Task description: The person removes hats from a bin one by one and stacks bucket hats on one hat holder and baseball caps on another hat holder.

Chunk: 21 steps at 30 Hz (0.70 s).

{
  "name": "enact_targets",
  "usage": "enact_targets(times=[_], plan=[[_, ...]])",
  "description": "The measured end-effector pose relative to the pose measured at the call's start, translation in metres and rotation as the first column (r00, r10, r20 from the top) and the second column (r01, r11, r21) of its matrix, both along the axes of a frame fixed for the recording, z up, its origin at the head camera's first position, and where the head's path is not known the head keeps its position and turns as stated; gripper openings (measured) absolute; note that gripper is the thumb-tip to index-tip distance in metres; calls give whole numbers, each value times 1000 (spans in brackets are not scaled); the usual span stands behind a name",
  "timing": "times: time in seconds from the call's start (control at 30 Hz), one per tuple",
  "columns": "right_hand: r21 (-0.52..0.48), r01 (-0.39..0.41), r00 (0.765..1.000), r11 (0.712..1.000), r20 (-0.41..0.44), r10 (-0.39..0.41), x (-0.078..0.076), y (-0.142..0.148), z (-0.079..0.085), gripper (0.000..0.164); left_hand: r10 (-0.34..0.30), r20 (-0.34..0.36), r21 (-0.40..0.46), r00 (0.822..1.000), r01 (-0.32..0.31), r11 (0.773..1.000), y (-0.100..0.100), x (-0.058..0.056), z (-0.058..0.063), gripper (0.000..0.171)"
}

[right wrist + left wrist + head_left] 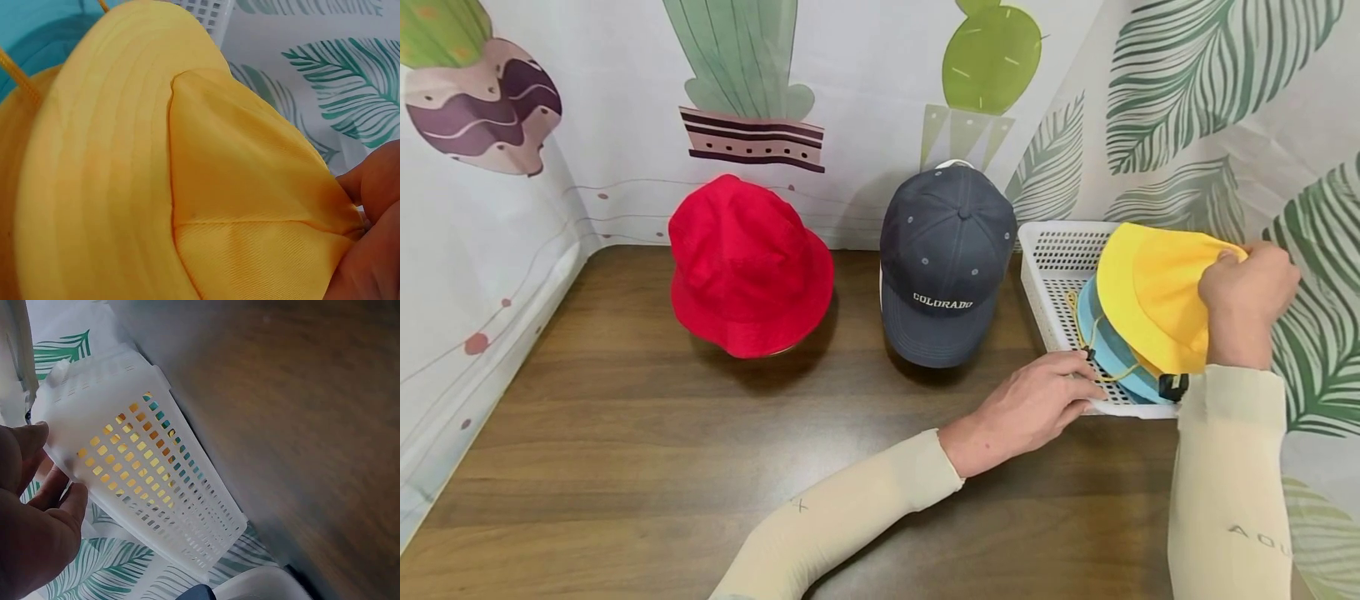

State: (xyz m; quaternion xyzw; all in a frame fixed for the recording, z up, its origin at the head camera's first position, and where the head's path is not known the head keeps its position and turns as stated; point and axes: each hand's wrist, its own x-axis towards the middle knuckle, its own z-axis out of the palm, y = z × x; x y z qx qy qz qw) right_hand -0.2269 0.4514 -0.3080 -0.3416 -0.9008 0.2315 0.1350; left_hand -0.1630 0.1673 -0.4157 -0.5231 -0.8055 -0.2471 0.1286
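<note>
A yellow bucket hat [1157, 292] with a yellow cord sits tilted over the white plastic basket [1043, 283] at the right. My right hand [1251, 287] pinches its crown; in the right wrist view the cloth bunches between thumb and fingers [375, 187]. Beneath the yellow hat lies a light blue hat [1108, 350], partly covered, inside the basket. My left hand [1026, 404] holds the basket's near left rim, and the left wrist view shows its thumb and fingers [47, 506] around that rim. Yellow and blue cloth shows through the basket's holes.
A navy cap [951, 250] lettered COLORADO stands left of the basket, and a red bucket hat [745, 267] farther left. Both are on the brown wooden table [625, 467]. A cloth printed with cacti and leaves [865, 83] hangs behind and at the sides.
</note>
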Motion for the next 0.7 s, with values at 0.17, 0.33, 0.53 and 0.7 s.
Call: enact_targets(times=[0.17,0.33,0.53,0.7], plan=[[-17,45,996,999,-82,-46,2,-12,5,61,1,-2,11,1000,-1,1000,0,-1,-2,22],[-13,75,983,997,-169,-77,5,-22,13,57,4,-4,32,1000,-3,999,-1,-1,-2,22],[-44,91,978,995,-183,-97,12,-35,22,55,4,25,12,1000,-4,1000,-1,0,-1,23],[-62,96,969,993,-224,-107,17,-44,24,53,4,20,15,1000,-4,1000,0,0,-2,22]])
